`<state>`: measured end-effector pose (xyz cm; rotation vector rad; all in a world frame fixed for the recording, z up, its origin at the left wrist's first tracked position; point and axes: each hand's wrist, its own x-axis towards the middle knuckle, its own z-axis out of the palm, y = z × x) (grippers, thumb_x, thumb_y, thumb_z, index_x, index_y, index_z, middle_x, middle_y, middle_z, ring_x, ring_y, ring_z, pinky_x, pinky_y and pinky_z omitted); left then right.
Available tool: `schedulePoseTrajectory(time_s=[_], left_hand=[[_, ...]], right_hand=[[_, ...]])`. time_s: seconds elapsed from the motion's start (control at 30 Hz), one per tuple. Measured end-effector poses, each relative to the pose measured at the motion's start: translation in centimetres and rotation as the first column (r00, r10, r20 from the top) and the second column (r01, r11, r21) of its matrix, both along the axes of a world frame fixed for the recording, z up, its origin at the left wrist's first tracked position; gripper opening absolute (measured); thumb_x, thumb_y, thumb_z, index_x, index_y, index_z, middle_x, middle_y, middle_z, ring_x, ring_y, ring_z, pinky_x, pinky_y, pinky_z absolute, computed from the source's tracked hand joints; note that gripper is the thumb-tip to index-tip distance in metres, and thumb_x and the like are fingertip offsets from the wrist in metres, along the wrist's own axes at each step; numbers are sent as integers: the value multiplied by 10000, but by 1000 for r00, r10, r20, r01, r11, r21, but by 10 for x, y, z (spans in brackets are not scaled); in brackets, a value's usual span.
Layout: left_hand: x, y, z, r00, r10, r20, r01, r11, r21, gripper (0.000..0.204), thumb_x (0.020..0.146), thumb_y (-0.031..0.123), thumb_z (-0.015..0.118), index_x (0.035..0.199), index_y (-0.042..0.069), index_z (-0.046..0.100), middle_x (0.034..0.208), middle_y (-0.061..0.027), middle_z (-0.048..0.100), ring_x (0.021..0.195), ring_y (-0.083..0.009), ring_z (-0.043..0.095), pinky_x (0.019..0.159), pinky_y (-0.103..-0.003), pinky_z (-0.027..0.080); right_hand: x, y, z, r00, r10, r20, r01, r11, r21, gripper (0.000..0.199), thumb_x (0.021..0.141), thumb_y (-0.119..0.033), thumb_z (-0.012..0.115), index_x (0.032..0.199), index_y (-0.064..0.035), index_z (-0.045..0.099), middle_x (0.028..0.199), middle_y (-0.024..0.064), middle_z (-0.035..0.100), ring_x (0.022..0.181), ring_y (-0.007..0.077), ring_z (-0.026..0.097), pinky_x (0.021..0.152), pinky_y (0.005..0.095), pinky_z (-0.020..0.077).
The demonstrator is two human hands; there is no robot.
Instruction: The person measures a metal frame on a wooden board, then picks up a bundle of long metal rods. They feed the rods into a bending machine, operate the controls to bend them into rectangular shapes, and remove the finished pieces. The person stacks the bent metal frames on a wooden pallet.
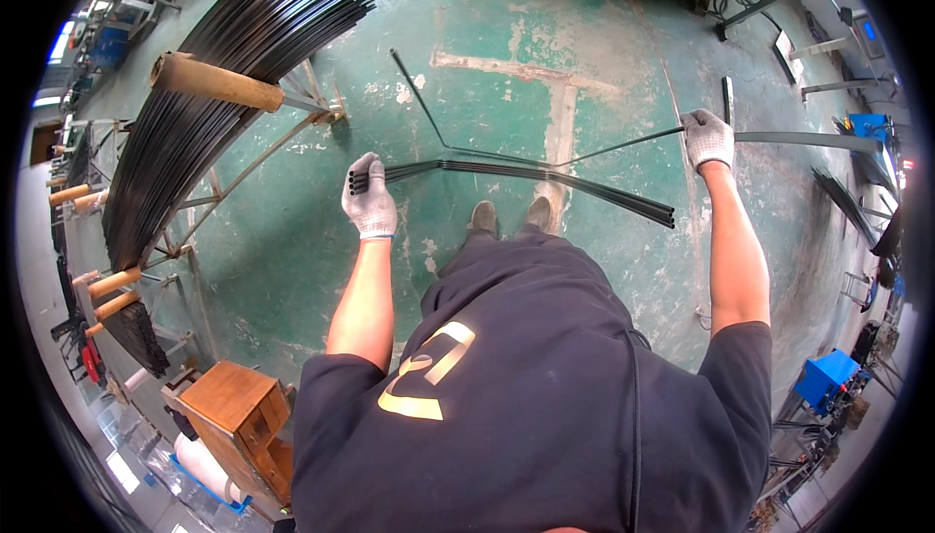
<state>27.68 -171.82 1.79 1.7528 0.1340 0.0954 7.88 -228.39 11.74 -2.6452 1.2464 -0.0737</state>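
Note:
My left hand (369, 198), in a whitish work glove, is closed round one end of a bundle of thin black tubes (497, 170). Their open ends poke out beside my fingers, and the far ends slant down to the right, unsupported. My right hand (707, 139), gloved too, grips the end of a single thin black tube (623, 144). That tube runs left just beyond the bundle and bends, its other end (417, 95) pointing away from me. Whether it touches the bundle I cannot tell. Both hands are held out in front of me, above the floor.
A rack with yellowish rollers (219, 83) at the left carries a large stack of long black tubes (185, 143). A wooden cabinet (230, 397) stands at the lower left. At the right are a grey metal bar (808, 140) and a blue box (826, 377). The floor (292, 309) is worn green.

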Motion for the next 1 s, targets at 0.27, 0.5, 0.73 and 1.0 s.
schedulePoseTrajectory(time_s=[0.27,0.5,0.73,1.0], left_hand=[[3,1,-10,1000,2,31,-2,1000,6,154,1027,49,739,1175,17,771,1079,-35,792,973,-110,712,938,-283,566],[0,1,-7,1000,2,23,-2,1000,12,147,1027,49,740,1168,21,774,1068,-31,792,966,-107,711,928,-281,565],[-9,6,-4,1000,-7,17,7,999,31,144,1024,54,748,1161,23,777,1061,-28,792,956,-106,713,918,-278,568],[-18,11,2,999,-47,11,46,998,53,153,1026,72,755,1168,19,774,1079,-42,796,978,-110,720,934,-283,573]], right_hand=[[-9,-40,-3,984,-179,4,179,983,27,397,946,-460,724,1101,-109,827,1045,243,766,1043,419,745,946,466,568],[31,17,34,995,-84,50,80,993,86,416,969,-471,690,1030,-78,814,892,220,765,859,385,768,827,457,585],[75,117,56,963,218,162,-245,953,180,293,1005,-356,731,1039,-72,794,861,209,762,779,359,760,727,441,585],[116,279,20,707,680,196,-708,681,190,188,1019,-292,680,991,-111,719,904,190,765,855,427,750,747,524,597]])
